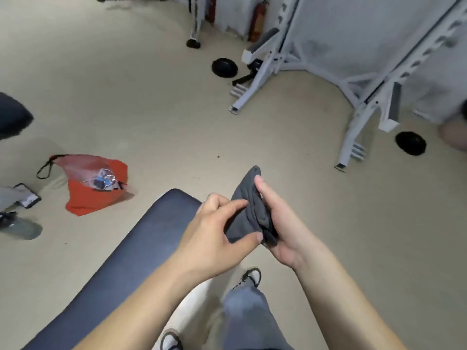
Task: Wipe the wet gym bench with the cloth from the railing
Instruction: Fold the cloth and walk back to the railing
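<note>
I see both hands out in front of me, holding a dark grey cloth [249, 213] that is all bunched up. My right hand [283, 223] is curled around it from the right side, with the fingers wrapped over the folds. My left hand [214, 228] pinches the cloth from the left, with the thumb pressed on its lower edge. The cloth is up in the air, just past the far end of the blue bench [131, 256], and it does not touch the bench. The bench runs from the bottom left up toward my hands. On the floor [151, 109] to the left lies a red bag [86, 195] with small things in it. Farther back stand white metal frames [265, 72], and two round black weights [224, 68] sit near their feet.
</note>
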`<action>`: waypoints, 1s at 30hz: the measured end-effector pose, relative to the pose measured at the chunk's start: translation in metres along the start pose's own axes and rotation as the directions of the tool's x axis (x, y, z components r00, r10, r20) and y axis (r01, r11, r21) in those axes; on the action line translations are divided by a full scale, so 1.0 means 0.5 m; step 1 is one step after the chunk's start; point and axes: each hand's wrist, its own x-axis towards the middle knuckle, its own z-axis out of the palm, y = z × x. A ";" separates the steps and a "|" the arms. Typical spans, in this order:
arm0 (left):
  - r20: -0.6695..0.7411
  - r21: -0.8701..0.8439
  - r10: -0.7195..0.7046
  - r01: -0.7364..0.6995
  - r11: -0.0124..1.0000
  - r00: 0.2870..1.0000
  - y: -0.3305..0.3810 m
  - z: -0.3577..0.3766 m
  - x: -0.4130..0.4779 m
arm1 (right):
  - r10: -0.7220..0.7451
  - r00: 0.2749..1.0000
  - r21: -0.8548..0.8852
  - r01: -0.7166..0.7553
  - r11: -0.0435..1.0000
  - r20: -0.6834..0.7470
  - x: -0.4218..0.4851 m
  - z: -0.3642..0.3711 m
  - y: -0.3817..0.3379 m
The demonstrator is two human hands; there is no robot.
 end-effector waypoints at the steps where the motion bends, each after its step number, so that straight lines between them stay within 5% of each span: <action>1: 0.053 0.007 0.040 -0.041 0.999 0.998 0.027 0.036 0.027 | -0.009 0.999 0.052 0.012 0.999 -0.049 -0.009 -0.054 -0.005; 6: 0.322 0.055 0.194 -0.222 0.973 0.927 0.167 0.250 0.178 | -0.003 0.956 0.207 0.067 0.976 -0.295 -0.034 -0.339 -0.015; 10: 0.456 -0.038 0.284 -0.300 0.953 0.843 0.279 0.435 0.289 | -0.003 0.853 0.248 0.155 0.956 -0.522 -0.073 -0.558 -0.049; 15: 0.540 -0.141 0.370 -0.352 0.925 0.756 0.429 0.612 0.370 | -0.068 0.802 0.187 0.220 0.958 -0.593 -0.150 -0.745 -0.104; 18: 0.634 -0.167 0.344 -0.312 0.935 0.693 0.502 0.712 0.403 | -0.103 0.746 0.229 0.328 0.916 -0.658 -0.179 -0.836 -0.086; 24: 0.768 -0.259 0.323 -0.193 0.946 0.553 0.600 0.930 0.476 | 0.071 0.561 0.338 0.389 0.857 -0.825 -0.219 -1.014 -0.051; 30: 0.932 -0.196 0.147 0.120 0.973 0.331 0.767 1.128 0.598 | 0.197 0.421 0.408 0.501 0.764 -0.885 -0.226 -1.219 -0.086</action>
